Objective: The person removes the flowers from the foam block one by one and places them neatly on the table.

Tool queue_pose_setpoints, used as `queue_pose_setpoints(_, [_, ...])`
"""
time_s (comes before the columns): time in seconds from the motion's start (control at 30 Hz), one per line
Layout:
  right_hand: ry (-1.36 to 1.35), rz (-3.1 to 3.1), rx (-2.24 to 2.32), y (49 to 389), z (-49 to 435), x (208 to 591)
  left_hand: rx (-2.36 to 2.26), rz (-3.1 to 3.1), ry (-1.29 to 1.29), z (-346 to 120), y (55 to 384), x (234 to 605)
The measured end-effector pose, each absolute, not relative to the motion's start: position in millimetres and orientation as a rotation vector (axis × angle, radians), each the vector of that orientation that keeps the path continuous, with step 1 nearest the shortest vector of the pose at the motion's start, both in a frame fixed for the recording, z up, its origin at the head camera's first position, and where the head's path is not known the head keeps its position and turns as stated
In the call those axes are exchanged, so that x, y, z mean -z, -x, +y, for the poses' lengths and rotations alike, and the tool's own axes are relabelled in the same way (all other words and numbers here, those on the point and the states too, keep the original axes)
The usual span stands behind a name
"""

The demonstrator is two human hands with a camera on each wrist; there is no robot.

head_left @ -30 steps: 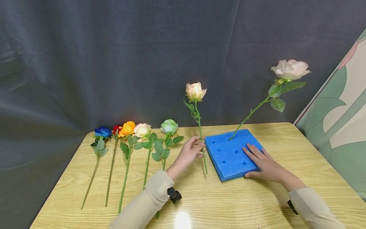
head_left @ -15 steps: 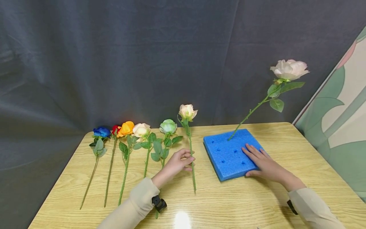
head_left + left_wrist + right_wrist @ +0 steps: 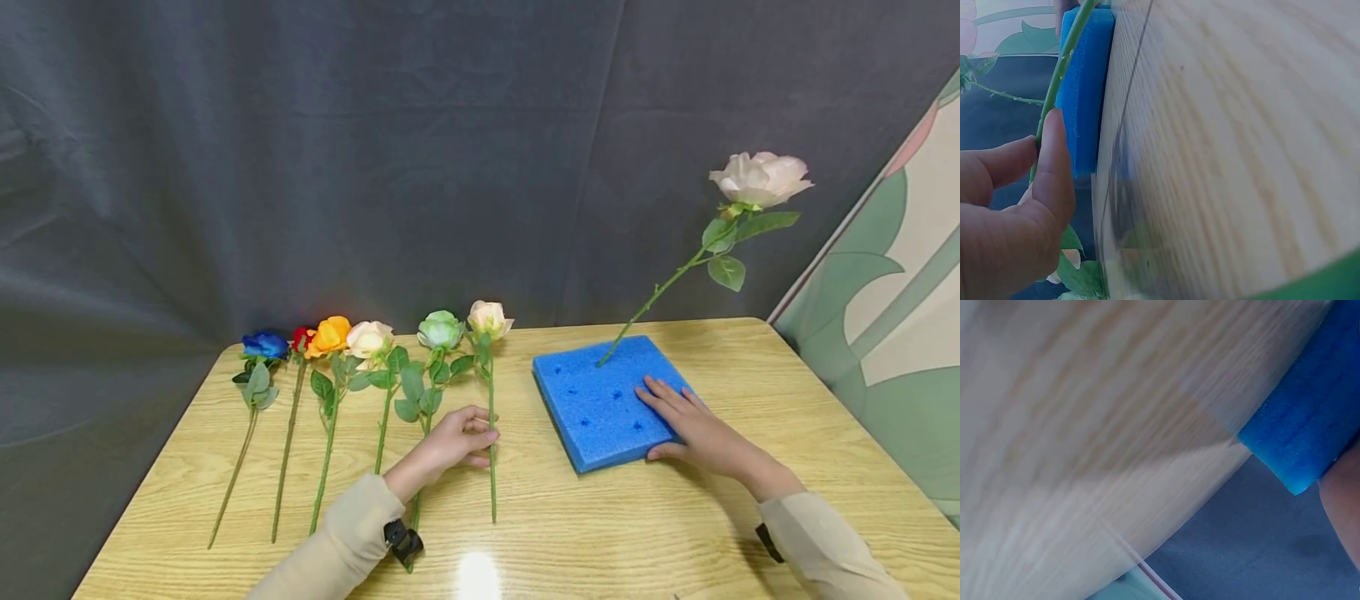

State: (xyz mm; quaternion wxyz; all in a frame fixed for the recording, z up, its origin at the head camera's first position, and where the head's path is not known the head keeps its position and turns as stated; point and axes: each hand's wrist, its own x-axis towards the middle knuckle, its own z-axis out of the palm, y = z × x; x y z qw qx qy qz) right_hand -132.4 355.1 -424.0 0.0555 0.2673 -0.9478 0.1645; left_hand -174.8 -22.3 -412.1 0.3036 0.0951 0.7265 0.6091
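My left hand (image 3: 450, 446) pinches the green stem of a pale peach rose (image 3: 489, 320) between thumb and fingers, to the right of the green rose (image 3: 440, 331). The left wrist view shows the stem (image 3: 1059, 75) between the thumb and fingertips. My right hand (image 3: 693, 429) lies with extended fingers on the right side of a blue foam block (image 3: 600, 417). Several small holes mark the block's top. A large pale pink rose (image 3: 761, 179) stands tilted to the right in the block. In the right wrist view, the foam block's (image 3: 1310, 412) edge and part of the hand show.
Left of the green rose lie a cream rose (image 3: 370, 341), an orange rose (image 3: 328, 337), a red rose (image 3: 303, 340) and a blue rose (image 3: 265, 345), stems toward me. The wooden table (image 3: 570, 533) ends at a dark curtain (image 3: 450, 150).
My left hand has moved left and toward me with the peach rose, from beside the foam block to beside the green rose. The flower head has come down. My right hand stays on the block.
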Motion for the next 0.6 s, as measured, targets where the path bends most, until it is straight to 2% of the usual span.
queue_pose_setpoints(0.6, [-0.83,-2.855,-0.538,131.0,356.9,421.2,-1.564,1.941,-0.216,-23.9,175.9,415.8])
